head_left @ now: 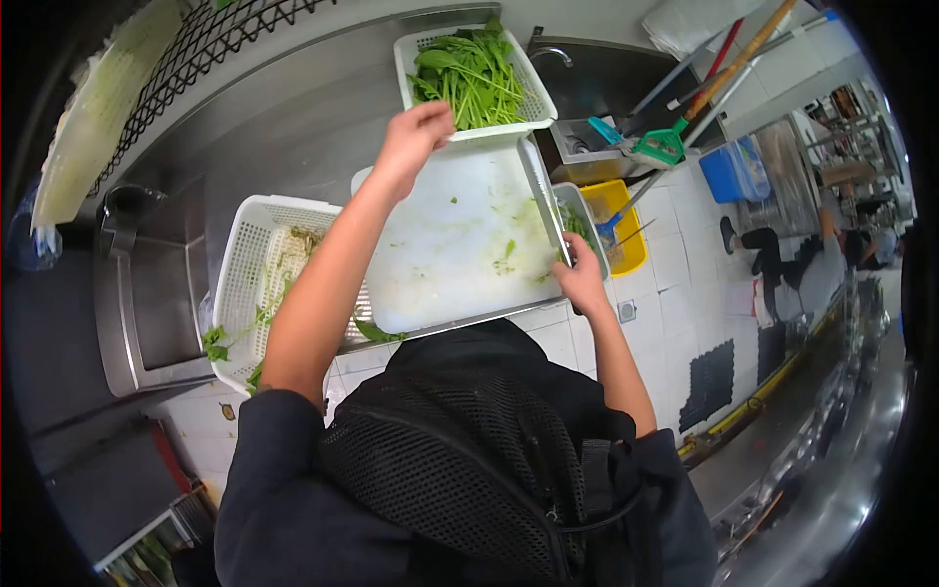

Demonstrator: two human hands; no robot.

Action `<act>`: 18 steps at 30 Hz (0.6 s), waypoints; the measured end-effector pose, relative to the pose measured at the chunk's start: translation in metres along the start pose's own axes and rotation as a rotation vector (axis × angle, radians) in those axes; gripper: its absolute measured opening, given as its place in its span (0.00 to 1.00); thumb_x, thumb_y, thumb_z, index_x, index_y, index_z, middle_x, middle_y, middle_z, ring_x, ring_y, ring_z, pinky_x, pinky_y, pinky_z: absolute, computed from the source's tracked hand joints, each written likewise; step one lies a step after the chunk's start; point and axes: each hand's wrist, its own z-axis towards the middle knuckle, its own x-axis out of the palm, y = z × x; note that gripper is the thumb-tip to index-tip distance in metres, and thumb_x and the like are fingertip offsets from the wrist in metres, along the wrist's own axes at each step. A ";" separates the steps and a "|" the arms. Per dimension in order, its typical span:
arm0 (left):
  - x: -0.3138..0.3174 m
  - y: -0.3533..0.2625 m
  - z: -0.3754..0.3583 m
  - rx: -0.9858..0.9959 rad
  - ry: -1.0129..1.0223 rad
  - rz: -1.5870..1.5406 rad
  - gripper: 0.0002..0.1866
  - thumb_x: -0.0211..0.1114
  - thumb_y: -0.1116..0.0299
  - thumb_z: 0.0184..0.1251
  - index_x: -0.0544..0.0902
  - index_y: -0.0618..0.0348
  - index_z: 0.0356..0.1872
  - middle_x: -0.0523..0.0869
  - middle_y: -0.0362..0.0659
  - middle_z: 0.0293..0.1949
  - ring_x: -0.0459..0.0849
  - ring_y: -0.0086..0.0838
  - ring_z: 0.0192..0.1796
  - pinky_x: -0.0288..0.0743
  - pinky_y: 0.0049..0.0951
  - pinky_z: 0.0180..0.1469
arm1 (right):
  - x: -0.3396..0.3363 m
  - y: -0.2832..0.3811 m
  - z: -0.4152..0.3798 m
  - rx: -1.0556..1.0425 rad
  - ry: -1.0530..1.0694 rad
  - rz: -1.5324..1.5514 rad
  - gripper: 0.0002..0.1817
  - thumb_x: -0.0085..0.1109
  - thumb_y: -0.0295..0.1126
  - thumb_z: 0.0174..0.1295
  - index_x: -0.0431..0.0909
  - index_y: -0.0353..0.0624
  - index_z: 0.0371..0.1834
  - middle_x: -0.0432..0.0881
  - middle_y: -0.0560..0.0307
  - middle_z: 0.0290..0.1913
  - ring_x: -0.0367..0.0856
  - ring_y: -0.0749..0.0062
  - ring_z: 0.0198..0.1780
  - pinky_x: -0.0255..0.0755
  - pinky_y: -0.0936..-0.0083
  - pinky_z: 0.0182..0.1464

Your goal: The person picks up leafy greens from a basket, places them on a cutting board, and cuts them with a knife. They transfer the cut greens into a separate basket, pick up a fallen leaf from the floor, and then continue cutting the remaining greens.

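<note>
My right hand (582, 276) is wrapped round the handle of a knife (540, 196), its long blade running along the right edge of the white cutting board (450, 254). Scraps of leaf lie scattered on the board. My left hand (415, 142) is over the board's far left part, fingers apart and nothing in them, close to the near rim of a white basket (537, 124). Leafy greens (469, 78) with long stems fill that basket. Left of the board, partly behind my forearm, a white perforated basket (238, 254) contains roots and loose leaves.
A steel sink (161, 313) is at the left, and another tap (555, 56) stands at the back. Right of the board are a grey bin (599, 256) with greens and a yellow bucket (641, 256). Long-handled cleaning tools lean behind them. A person (817, 279) is farther right.
</note>
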 end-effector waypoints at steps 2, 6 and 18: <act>0.003 0.036 -0.017 0.023 0.021 0.170 0.13 0.62 0.75 0.69 0.84 0.68 0.51 0.90 0.45 0.40 0.86 0.29 0.40 0.79 0.28 0.46 | -0.012 -0.005 -0.009 0.129 0.049 0.282 0.24 0.62 0.23 0.60 0.74 0.38 0.62 0.81 0.55 0.37 0.79 0.72 0.28 0.74 0.73 0.31; 0.046 0.133 -0.077 0.161 0.193 0.579 0.12 0.66 0.72 0.64 0.84 0.65 0.47 0.87 0.50 0.35 0.86 0.41 0.39 0.79 0.37 0.45 | -0.017 0.004 -0.022 0.269 0.058 0.708 0.15 0.60 0.23 0.69 0.74 0.40 0.57 0.79 0.60 0.31 0.74 0.80 0.21 0.70 0.79 0.22; 0.105 0.138 -0.078 -0.144 0.298 0.363 0.15 0.67 0.77 0.65 0.82 0.64 0.52 0.86 0.46 0.41 0.87 0.33 0.41 0.82 0.29 0.44 | -0.026 0.026 -0.032 0.156 -0.081 0.384 0.29 0.70 0.22 0.62 0.70 0.37 0.67 0.82 0.55 0.45 0.81 0.76 0.36 0.77 0.76 0.38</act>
